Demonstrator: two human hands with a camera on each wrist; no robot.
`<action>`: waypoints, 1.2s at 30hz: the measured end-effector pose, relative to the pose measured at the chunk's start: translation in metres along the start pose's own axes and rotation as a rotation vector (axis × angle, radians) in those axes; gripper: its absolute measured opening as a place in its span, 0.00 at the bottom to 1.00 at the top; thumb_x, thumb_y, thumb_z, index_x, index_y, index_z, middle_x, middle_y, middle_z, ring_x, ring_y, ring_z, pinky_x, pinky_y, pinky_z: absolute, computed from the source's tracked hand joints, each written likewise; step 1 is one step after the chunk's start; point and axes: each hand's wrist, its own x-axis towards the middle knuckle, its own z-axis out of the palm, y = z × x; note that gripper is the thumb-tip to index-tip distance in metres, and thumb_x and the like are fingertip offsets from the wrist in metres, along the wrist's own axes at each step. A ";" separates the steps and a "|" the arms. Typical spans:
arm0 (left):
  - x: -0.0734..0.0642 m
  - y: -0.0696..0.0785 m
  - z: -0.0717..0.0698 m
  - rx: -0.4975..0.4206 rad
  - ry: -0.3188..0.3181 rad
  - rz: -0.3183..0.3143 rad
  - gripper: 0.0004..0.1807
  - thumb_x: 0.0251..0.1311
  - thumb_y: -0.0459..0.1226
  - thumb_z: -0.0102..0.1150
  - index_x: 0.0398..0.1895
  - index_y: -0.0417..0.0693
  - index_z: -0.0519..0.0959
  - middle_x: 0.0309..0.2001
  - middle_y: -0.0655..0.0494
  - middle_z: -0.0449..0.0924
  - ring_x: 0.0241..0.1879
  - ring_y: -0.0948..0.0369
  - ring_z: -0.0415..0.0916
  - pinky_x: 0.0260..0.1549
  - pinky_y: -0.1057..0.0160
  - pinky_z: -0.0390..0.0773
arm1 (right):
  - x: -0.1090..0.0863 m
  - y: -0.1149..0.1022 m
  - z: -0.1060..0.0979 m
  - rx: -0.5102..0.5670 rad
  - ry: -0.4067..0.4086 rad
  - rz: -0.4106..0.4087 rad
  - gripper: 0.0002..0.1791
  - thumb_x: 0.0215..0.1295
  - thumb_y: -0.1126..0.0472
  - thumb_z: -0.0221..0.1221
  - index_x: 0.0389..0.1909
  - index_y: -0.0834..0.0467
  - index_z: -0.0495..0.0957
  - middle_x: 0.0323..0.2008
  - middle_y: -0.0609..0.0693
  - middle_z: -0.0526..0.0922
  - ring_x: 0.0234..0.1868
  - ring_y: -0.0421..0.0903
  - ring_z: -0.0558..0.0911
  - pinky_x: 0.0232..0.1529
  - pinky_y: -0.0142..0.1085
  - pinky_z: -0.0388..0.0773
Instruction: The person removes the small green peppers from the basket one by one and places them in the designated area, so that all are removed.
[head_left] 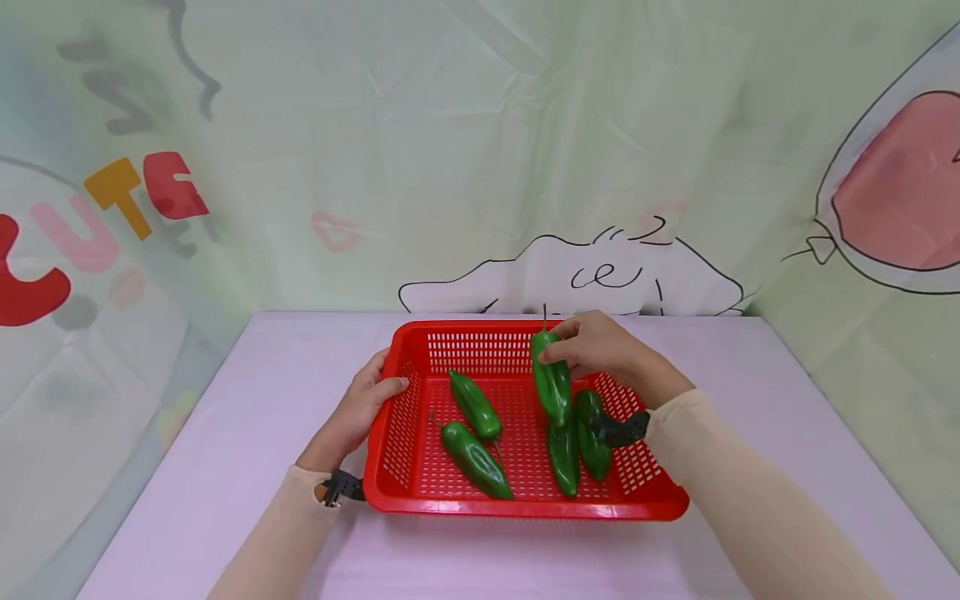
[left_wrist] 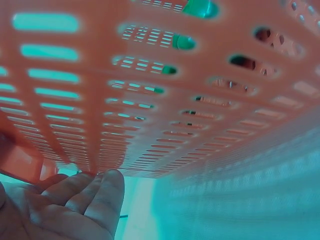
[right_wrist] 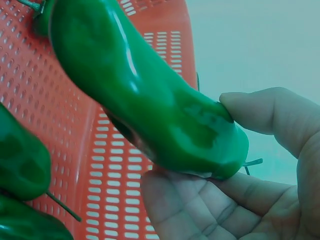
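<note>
1. Here's a green pepper, stem up, hanging over the right half of the basket!
2. Right hand has it, thumb and fingers pinched around the stem end, parted just by its width.
3. Left hand grips the red basket, thumb over the rim, fingers along the outer wall.
4. Inside, two peppers left, two more right.
5. Around it all, a pale lilac tabletop!

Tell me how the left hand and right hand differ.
The left hand grips the red basket; the right hand pinches a green pepper. The left hand is at the basket's left side; the right hand is near its far right corner. Both emerge from beige sleeves.
</note>
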 end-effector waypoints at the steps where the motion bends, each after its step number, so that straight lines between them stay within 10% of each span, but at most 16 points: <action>1: 0.000 0.000 0.000 0.000 -0.002 0.001 0.34 0.74 0.34 0.52 0.80 0.51 0.55 0.69 0.38 0.71 0.59 0.36 0.79 0.46 0.46 0.88 | -0.001 0.001 -0.002 -0.002 0.005 -0.006 0.30 0.67 0.59 0.67 0.64 0.73 0.74 0.50 0.62 0.84 0.38 0.46 0.89 0.48 0.44 0.89; 36: 0.000 0.000 -0.001 0.003 -0.014 0.006 0.35 0.74 0.35 0.50 0.81 0.51 0.54 0.69 0.37 0.70 0.58 0.36 0.80 0.46 0.47 0.88 | -0.024 0.015 -0.035 -0.034 0.084 -0.039 0.36 0.70 0.56 0.63 0.70 0.75 0.67 0.57 0.67 0.82 0.42 0.49 0.90 0.53 0.46 0.87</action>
